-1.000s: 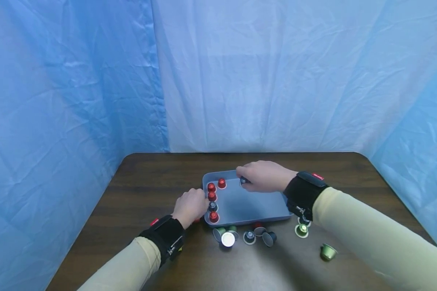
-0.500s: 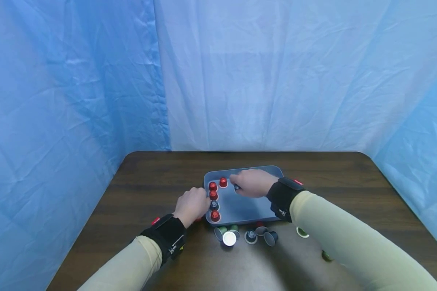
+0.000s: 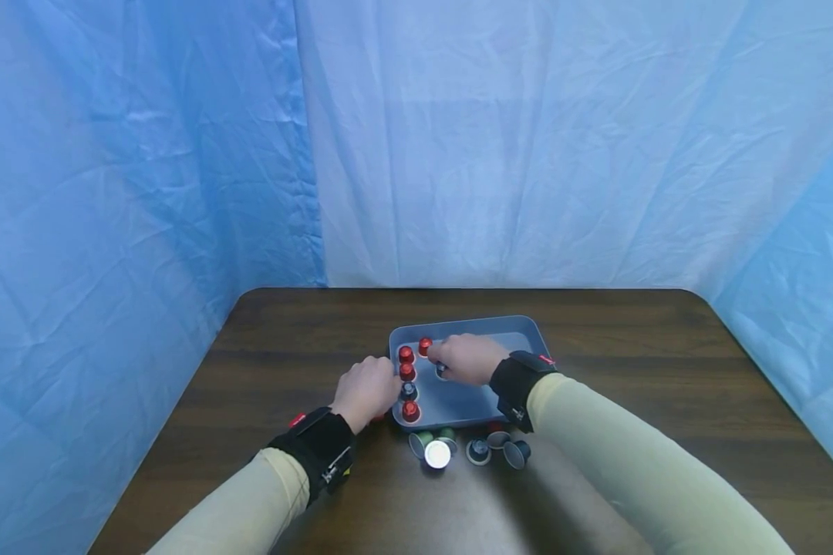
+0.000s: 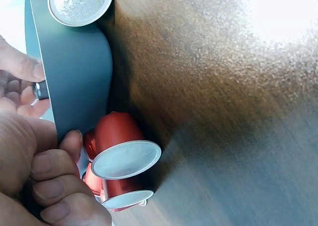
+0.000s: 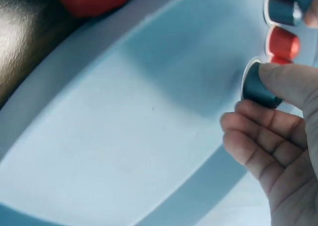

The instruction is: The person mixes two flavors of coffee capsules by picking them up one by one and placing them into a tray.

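In the head view, a blue-grey tray (image 3: 461, 401) lies on the table with red coffee capsules (image 3: 406, 371) and a dark blue coffee capsule (image 3: 409, 391) standing along its left side. My left hand (image 3: 366, 391) grips the tray's left rim, its fingers curled in the left wrist view. Over the tray, my right hand (image 3: 467, 358) pinches another dark blue coffee capsule (image 5: 259, 87) between thumb and fingers, low at the tray floor, right of the row. Whether that capsule touches the floor is hard to tell.
In front of the tray lie several loose capsules: green ones (image 3: 419, 443), a white-lidded one (image 3: 437, 455) and dark blue ones (image 3: 517, 454). Red capsules (image 4: 119, 136) lie beside my left hand, outside the tray wall. A blue curtain (image 3: 500, 154) hangs behind the table.
My right hand has moved left and slightly nearer across the tray, carrying the dark blue coffee capsule toward the left row. My left hand has stayed on the rim.
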Tool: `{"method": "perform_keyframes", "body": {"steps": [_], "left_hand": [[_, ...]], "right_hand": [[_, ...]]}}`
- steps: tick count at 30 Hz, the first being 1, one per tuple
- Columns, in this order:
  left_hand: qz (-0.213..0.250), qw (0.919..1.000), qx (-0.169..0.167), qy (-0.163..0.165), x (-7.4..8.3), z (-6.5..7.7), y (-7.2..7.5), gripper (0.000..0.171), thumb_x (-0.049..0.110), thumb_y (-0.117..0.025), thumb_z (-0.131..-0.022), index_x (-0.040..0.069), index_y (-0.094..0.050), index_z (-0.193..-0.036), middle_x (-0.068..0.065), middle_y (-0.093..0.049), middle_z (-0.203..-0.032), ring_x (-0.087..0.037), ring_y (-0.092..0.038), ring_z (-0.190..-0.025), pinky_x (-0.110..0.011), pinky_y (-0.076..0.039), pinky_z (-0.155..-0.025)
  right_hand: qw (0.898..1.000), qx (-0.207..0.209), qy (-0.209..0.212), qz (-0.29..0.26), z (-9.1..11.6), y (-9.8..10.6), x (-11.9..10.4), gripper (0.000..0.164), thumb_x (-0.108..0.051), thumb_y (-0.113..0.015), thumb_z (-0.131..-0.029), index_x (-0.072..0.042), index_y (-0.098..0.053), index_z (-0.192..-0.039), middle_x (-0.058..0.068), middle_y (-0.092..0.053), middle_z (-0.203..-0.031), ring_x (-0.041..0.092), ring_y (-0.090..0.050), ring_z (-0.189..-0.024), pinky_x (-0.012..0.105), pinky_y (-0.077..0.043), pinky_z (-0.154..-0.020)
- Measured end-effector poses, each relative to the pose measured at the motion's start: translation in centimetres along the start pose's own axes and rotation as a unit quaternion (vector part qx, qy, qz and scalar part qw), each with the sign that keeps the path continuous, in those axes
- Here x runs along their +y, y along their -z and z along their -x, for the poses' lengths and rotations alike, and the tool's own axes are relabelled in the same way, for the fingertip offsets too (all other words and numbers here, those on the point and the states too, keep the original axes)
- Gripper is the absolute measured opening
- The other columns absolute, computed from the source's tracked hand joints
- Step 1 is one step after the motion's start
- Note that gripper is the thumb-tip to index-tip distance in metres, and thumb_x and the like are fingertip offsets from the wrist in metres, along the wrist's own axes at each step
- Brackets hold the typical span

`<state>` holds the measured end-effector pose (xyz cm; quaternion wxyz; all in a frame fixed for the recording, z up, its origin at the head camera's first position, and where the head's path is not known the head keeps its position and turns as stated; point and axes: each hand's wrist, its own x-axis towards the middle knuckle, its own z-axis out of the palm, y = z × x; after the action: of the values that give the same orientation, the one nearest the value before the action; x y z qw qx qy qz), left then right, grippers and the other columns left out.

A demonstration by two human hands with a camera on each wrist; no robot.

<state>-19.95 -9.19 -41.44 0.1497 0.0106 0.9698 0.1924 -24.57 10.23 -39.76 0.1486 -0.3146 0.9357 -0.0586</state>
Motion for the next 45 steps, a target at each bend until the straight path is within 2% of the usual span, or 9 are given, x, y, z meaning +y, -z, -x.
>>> {"method": "perform_keyframes", "body": {"steps": [9, 18, 24, 28, 32, 38, 45], "left_hand": [[0.0, 1.0, 0.001, -0.007, 0.0, 0.0, 0.0, 0.024, 0.028, -0.069, -0.099, 0.005, -0.072, -0.102, -0.006, -0.06, -0.07, -0.018, -0.061, -0.059, -0.029, -0.051, -0.056], [0.002, 1.0, -0.002, -0.003, 0.1, 0.1, 0.0, 0.025, 0.028, -0.068, -0.099, 0.004, -0.072, -0.106, -0.006, -0.06, -0.071, -0.019, -0.061, -0.059, -0.028, -0.051, -0.056], [-0.002, 1.0, -0.005, -0.001, 0.1, 0.0, -0.1, 0.024, 0.028, -0.068, -0.1, 0.004, -0.072, -0.104, -0.006, -0.061, -0.071, -0.019, -0.061, -0.059, -0.029, -0.051, -0.056], [-0.005, 1.0, -0.003, -0.004, 0.1, -0.1, -0.2, 0.024, 0.027, -0.068, -0.1, 0.004, -0.072, -0.103, -0.006, -0.061, -0.07, -0.019, -0.061, -0.059, -0.029, -0.051, -0.056], [-0.001, 1.0, -0.001, -0.004, 0.1, -0.1, -0.2, 0.024, 0.028, -0.068, -0.1, 0.004, -0.072, -0.103, -0.006, -0.061, -0.07, -0.019, -0.061, -0.059, -0.029, -0.051, -0.056], [-0.013, 0.9998, 0.01, -0.011, 0.3, -0.3, -0.2, 0.025, 0.028, -0.069, -0.099, 0.004, -0.073, -0.101, -0.006, -0.059, -0.068, -0.018, -0.059, -0.059, -0.03, -0.05, -0.055], [-0.018, 0.9997, 0.01, -0.016, 0.2, -0.2, -0.2, 0.025, 0.028, -0.068, -0.099, 0.004, -0.074, -0.099, -0.006, -0.059, -0.067, -0.019, -0.059, -0.058, -0.031, -0.049, -0.054]], "right_hand": [[0.999, 0.023, 0.003, 0.03, -0.5, -1.0, -1.1, 0.033, -0.021, -0.08, -0.09, -0.018, -0.071, -0.122, -0.001, -0.074, -0.102, 0.012, -0.067, -0.086, 0.03, -0.057, -0.089], [0.999, 0.038, 0.007, 0.02, -1.1, -2.0, -0.9, 0.037, -0.02, -0.081, -0.089, -0.019, -0.07, -0.125, -0.001, -0.074, -0.102, 0.013, -0.067, -0.089, 0.032, -0.058, -0.089], [0.999, 0.033, 0.002, 0.022, -1.3, -2.2, -0.7, 0.038, -0.021, -0.082, -0.088, -0.019, -0.069, -0.124, -0.001, -0.073, -0.102, 0.013, -0.069, -0.093, 0.032, -0.057, -0.09], [1.0, 0.023, -0.01, 0.014, -1.0, -1.9, -0.4, 0.042, -0.025, -0.08, -0.09, -0.018, -0.066, -0.129, -0.001, -0.073, -0.107, 0.014, -0.07, -0.096, 0.033, -0.058, -0.09], [0.999, 0.023, -0.029, -0.001, 0.0, -0.5, -0.2, 0.044, -0.028, -0.078, -0.093, -0.017, -0.064, -0.133, 0.0, -0.073, -0.115, 0.016, -0.071, -0.101, 0.035, -0.057, -0.091], [0.999, 0.033, -0.024, 0.026, 2.8, 2.1, 0.7, 0.042, -0.031, -0.073, -0.096, -0.014, -0.065, -0.134, 0.005, -0.072, -0.124, 0.022, -0.069, -0.113, 0.041, -0.056, -0.095], [0.996, 0.057, -0.011, 0.068, 7.2, 3.7, 3.2, 0.033, -0.028, -0.074, -0.095, -0.013, -0.068, -0.124, 0.005, -0.075, -0.112, 0.02, -0.072, -0.099, 0.04, -0.059, -0.087]]}}
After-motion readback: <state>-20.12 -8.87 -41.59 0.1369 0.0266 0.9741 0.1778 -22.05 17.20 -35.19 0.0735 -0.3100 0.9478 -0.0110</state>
